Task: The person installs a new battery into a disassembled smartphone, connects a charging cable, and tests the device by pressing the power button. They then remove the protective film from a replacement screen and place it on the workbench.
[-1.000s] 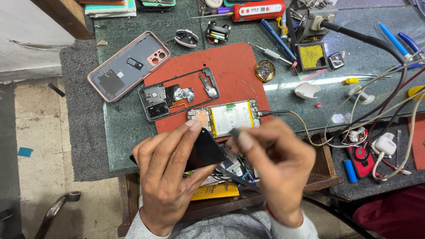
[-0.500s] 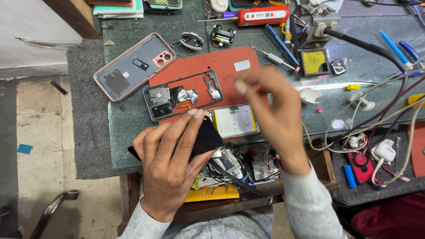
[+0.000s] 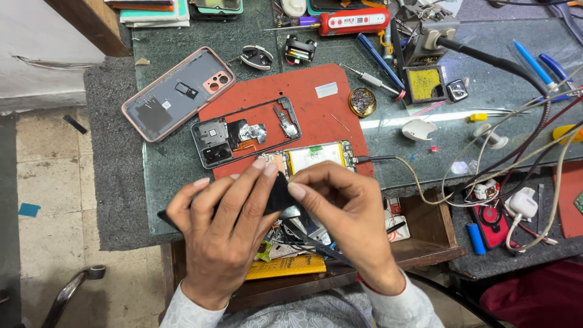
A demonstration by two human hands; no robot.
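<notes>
My left hand (image 3: 225,237) holds a thin black flat piece (image 3: 280,193) over the table's near edge, fingers spread along it. The fingertips of my right hand (image 3: 346,209) pinch the same piece at its right side. Just beyond my hands an opened phone with its pale battery (image 3: 316,157) showing lies on a red mat (image 3: 316,112), a cable plugged into its right end. A black phone mid-frame (image 3: 246,130) rests on the mat's left part. A pink back cover (image 3: 176,94) lies to the left on the dark stone top.
An open wooden drawer (image 3: 425,240) full of small parts sits under my hands. A soldering stand (image 3: 428,39), a red tool (image 3: 352,21), a screwdriver (image 3: 371,79) and a round brass tin (image 3: 362,101) stand at the back. Tangled cables (image 3: 516,161) and a white charger (image 3: 522,203) fill the right.
Half a second ago my right hand was raised over the red mat, away from the black piece. It has come back down and pinches the piece again. My left hand stayed.
</notes>
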